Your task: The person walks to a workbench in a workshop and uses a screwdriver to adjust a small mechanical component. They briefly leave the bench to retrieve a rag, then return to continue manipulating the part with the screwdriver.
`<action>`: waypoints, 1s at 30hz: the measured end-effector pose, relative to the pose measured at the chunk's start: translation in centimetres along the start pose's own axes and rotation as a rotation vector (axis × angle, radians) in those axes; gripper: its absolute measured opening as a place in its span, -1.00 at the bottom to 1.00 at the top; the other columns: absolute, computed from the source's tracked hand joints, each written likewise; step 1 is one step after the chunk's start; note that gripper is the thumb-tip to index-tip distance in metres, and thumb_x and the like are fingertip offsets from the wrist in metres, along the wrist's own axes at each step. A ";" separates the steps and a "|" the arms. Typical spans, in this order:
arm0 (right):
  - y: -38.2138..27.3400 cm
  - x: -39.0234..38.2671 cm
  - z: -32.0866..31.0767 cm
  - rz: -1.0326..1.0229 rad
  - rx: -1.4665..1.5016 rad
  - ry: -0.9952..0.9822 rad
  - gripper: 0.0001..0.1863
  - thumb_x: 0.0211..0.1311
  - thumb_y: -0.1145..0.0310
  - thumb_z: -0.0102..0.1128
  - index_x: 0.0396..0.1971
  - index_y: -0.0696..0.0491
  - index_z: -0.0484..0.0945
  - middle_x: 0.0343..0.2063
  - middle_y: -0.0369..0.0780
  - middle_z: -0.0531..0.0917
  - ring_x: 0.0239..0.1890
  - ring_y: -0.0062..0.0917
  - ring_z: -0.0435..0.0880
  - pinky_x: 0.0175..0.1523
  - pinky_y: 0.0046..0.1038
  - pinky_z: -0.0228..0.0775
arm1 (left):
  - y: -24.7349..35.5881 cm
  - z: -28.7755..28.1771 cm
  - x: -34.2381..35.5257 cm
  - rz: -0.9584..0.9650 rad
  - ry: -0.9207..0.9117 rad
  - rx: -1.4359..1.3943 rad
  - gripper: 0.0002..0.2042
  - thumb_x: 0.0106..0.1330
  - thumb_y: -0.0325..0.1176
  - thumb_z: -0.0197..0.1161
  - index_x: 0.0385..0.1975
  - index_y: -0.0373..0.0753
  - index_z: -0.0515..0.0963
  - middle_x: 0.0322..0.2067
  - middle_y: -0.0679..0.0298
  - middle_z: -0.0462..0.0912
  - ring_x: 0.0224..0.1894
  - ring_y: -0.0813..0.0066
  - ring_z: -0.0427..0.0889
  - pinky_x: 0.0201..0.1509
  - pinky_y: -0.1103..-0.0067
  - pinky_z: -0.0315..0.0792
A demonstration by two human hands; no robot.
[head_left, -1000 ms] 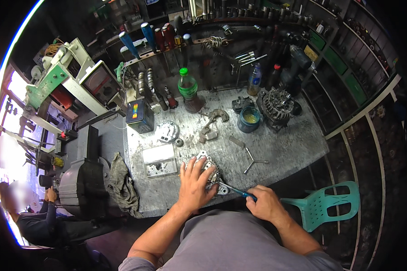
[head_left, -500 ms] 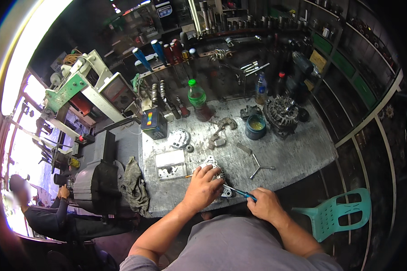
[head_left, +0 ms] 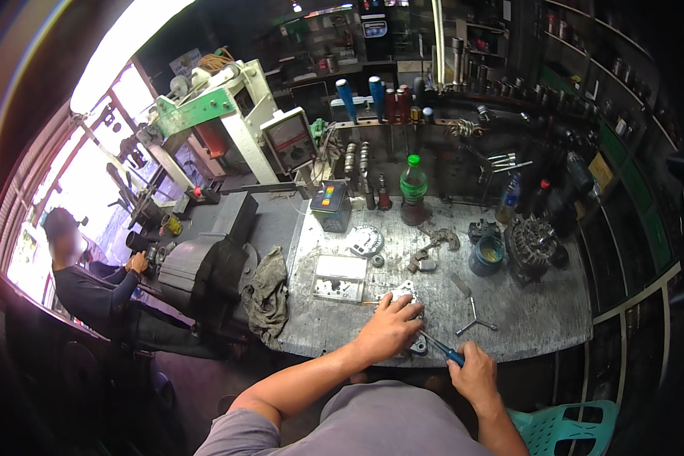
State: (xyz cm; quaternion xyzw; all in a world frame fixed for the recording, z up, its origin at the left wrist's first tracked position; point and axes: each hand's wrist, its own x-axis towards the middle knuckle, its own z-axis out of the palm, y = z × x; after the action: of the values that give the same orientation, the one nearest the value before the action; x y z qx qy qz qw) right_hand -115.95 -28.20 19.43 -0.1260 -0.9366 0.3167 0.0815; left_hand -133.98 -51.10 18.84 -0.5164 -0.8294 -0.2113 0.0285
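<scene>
My left hand lies over a light metal alternator housing near the bench's front edge, its fingers curled on the part and covering most of it. A lug of the housing shows below the fingers. My right hand is closed round the blue handle of a screwdriver. Its shaft points up and left toward the housing, and the tip is hidden by my left hand. Beside the left fingers lies a thin orange stick. A clear parts box with small dark pieces is just left of it.
On the metal bench are a Y-shaped wrench, a round housing, a green-capped bottle, a blue cup and a larger alternator. A rag hangs at left; beyond works another person. A green chair stands lower right.
The whole view has swung, so the bench and both hands sit further right and lower in the picture. My left hand stays on the housing and my right hand still holds the screwdriver.
</scene>
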 end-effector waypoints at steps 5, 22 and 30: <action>-0.7 0.4 -0.6 -0.025 -0.001 -0.044 -0.76 0.29 0.34 0.47 -0.16 0.18 0.74 -0.25 0.10 0.81 -0.16 0.19 0.81 -0.01 0.09 0.66 | 0.0 0.1 -0.1 0.010 0.018 -0.015 -0.69 0.31 -0.29 0.49 0.04 -0.15 0.79 0.38 0.09 0.61 0.56 -0.10 0.43 0.62 -0.27 0.26; -0.7 0.0 0.3 -0.013 -0.034 -0.062 -0.73 0.35 0.35 0.48 -0.12 0.18 0.63 -0.22 0.14 0.77 -0.12 0.24 0.76 0.01 0.16 0.61 | 0.1 -0.1 0.1 0.021 0.037 -0.014 -0.79 0.36 -0.28 0.44 -0.09 -0.19 0.77 0.38 0.09 0.60 0.54 -0.05 0.43 0.58 -0.28 0.30; -0.6 0.0 0.1 -0.053 -0.076 -0.032 -0.61 0.23 0.43 0.63 -0.09 0.13 0.56 -0.16 0.04 0.70 -0.10 0.17 0.76 -0.01 0.12 0.59 | 0.1 0.2 0.1 0.011 0.012 0.018 -0.80 0.37 -0.28 0.43 -0.09 -0.18 0.80 0.37 0.10 0.62 0.53 -0.03 0.45 0.59 -0.24 0.29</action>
State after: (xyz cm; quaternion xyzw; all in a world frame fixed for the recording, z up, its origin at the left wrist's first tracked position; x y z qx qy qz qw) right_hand -116.12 -28.75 19.71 -0.0989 -0.9522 0.2805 0.0698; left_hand -133.91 -50.86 18.75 -0.5193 -0.8283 -0.2067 0.0394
